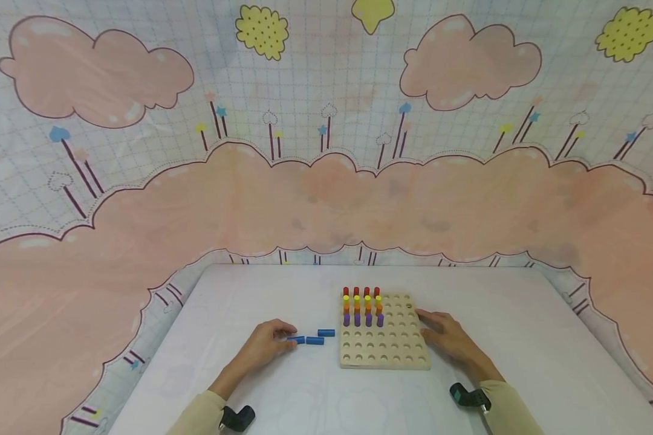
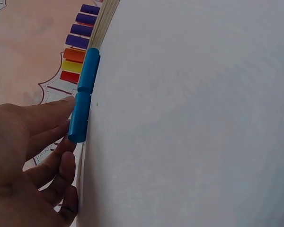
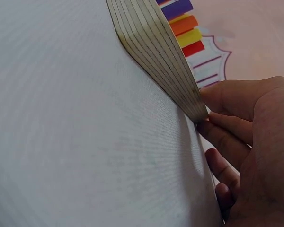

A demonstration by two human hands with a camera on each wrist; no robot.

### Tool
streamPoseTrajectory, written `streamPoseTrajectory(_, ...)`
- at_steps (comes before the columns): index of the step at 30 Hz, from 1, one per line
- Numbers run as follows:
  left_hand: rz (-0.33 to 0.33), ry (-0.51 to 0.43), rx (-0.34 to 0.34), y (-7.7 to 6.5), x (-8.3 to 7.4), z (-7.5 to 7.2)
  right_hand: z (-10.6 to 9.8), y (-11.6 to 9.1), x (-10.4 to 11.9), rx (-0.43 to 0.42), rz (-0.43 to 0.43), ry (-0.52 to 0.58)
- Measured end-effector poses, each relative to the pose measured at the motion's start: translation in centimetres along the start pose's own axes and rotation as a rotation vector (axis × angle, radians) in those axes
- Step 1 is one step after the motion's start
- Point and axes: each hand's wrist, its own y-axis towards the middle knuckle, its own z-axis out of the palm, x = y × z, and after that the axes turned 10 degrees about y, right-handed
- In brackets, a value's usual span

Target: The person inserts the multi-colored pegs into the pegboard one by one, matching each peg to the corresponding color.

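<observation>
On the table left of the wooden pegboard [image 1: 383,360] lie three blue pegs [image 1: 326,333]. My left hand [image 1: 263,344] is at the leftmost blue peg [image 1: 298,340], its thumb and fingertips on either side of it. In the left wrist view that hand's fingers touch the near blue peg [image 2: 79,118], and another stretches beyond it. My right hand [image 1: 451,339] rests against the board's right edge. From the right wrist view, its fingertips touch the board's corner [image 3: 196,109], the fingers fairly straight. Rows of red [image 1: 367,291], yellow, orange and purple pegs stand upright in the board's left part.
The board's right columns and front rows show bare holes [image 1: 394,346]. A white cloth covers the table [image 1: 261,399], and a patterned cloth with pink clouds [image 1: 468,63] hangs behind. Black wrist devices [image 1: 237,418] sit at both sleeves.
</observation>
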Motion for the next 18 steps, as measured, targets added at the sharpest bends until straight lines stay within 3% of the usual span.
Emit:
streamPoseTrajectory(8, 0.037, 0.023, 0.059, -0.19, 0.21, -0.09, 0.02, 0.18, -0.09, -0.004, -0.008, -0.020)
streamPoseTrajectory(18, 0.050, 0.059, 0.043, -0.22, 0.28, -0.01, -0.04, 0.01, 0.00, -0.006, -0.009, -0.008)
